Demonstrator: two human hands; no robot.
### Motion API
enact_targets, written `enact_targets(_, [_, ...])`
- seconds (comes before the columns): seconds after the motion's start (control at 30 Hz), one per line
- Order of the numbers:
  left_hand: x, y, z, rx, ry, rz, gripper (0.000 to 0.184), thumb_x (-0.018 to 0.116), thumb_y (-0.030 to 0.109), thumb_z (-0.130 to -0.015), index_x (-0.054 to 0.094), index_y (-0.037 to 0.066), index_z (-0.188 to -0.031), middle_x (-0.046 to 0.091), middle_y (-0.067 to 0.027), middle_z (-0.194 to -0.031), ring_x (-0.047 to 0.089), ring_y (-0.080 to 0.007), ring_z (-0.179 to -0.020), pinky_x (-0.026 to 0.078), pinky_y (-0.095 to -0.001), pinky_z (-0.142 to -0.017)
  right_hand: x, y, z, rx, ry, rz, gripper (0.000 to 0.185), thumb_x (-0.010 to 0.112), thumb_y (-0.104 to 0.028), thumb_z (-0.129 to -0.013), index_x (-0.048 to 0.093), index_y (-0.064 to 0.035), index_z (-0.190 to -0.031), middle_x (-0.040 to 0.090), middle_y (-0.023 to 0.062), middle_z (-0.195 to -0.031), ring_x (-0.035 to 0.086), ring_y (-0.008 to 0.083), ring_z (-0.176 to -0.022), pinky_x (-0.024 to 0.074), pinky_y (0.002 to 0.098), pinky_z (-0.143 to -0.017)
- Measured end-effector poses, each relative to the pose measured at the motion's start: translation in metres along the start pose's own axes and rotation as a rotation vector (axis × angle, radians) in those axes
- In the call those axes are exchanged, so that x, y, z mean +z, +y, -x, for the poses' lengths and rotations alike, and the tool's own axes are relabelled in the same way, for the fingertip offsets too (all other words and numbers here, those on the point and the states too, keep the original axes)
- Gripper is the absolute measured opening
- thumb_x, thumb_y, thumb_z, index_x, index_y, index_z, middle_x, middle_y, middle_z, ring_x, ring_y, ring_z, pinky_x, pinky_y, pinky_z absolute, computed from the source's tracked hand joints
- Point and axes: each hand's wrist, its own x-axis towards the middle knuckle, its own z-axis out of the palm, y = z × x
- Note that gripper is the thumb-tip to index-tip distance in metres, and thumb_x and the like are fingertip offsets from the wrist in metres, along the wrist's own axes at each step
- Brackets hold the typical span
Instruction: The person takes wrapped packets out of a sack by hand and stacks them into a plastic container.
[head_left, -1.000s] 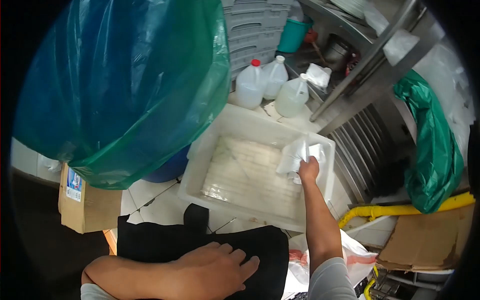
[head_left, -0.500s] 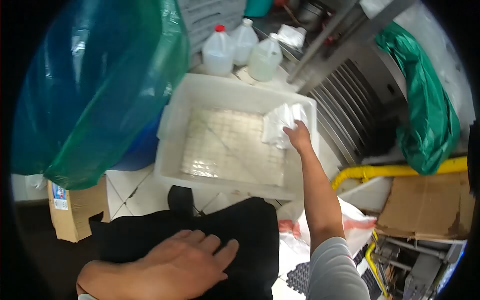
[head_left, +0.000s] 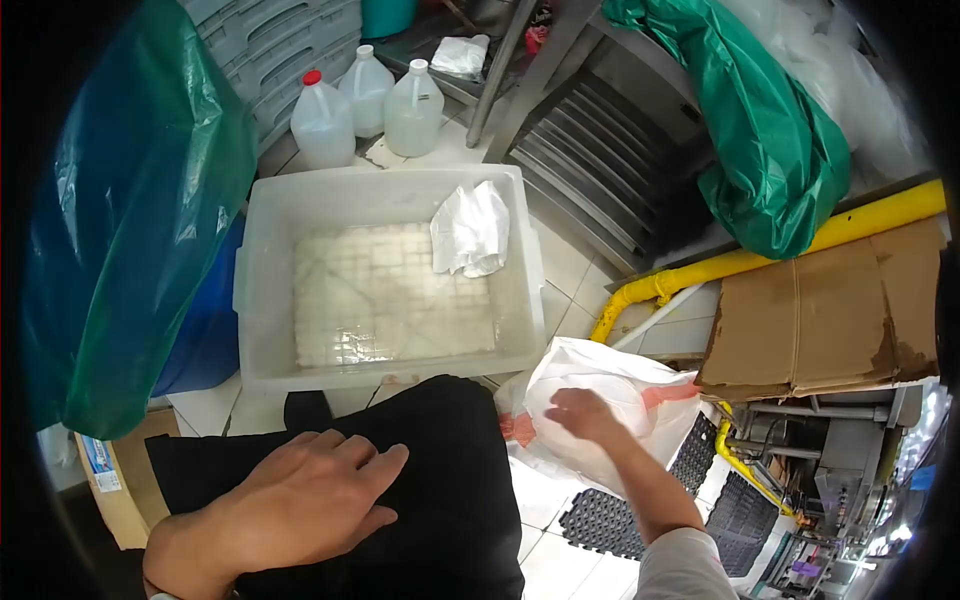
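Two bare hands, on separate jobs. Your left hand [head_left: 315, 492] lies palm down on the black cloth [head_left: 440, 480] covering your leg, fingers loosely spread, nothing held; probably a brace while you lean forward. Your right hand [head_left: 585, 413] is over the open mouth of the white plastic sack with red bands [head_left: 680, 412], fingers partly curled. Blur hides the fingertips: cannot tell whether they grip anything or touch the pale round shape [head_left: 625, 400] inside. The sack's mouth gapes upward beside your right leg, which likely keeps its contents within short reach.

Ahead of you: translucent white rectangular plastic tub [head_left: 390, 379], flat on the tiled floor, long side towards you, so its whole interior is reachable. One crumpled white plastic bag [head_left: 470, 230] leans in its far right corner, nothing holding it; the corner walls presumably prop it. Glints near the front of the tub floor suggest liquid or wet plastic; cannot tell which.

Behind the far rim, three translucent plastic jugs, one red-capped [head_left: 323, 125], two white-capped [head_left: 413, 112], stand upright, all capped, presumably against spilling. Right: brown flattened cardboard [head_left: 820, 310], just below the yellow pipe [head_left: 650, 290].
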Motion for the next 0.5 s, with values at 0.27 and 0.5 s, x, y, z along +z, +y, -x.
enact_targets(0.27, [0.005,0.004,0.0,0.014,-0.004,-0.001,0.051,0.071,0.026,-0.082,0.054,0.0,-0.123,0.063,-0.0147,-0.098,0.062,-0.0329,-0.09,0.05,-0.0388,-0.08,0.014,-0.093,-0.022,0.232,0.038,0.159,0.039,0.073,-0.002,-0.068,0.058,0.0014,-0.103,0.053,0.0199,-0.106,0.06,0.0384,-0.095,0.0564,0.0406,-0.075])
enact_targets(0.5, [0.009,0.001,0.005,-0.001,0.043,-0.007,0.05,0.071,0.026,-0.083,0.054,0.0,-0.122,0.062,-0.0144,-0.093,0.062,-0.0334,-0.087,0.051,-0.0399,-0.077,0.025,-0.084,-0.03,0.282,0.134,0.151,0.026,0.067,-0.003,-0.073,0.059,0.0033,-0.098,0.056,0.0183,-0.103,0.062,0.0344,-0.091,0.0564,0.0386,-0.074])
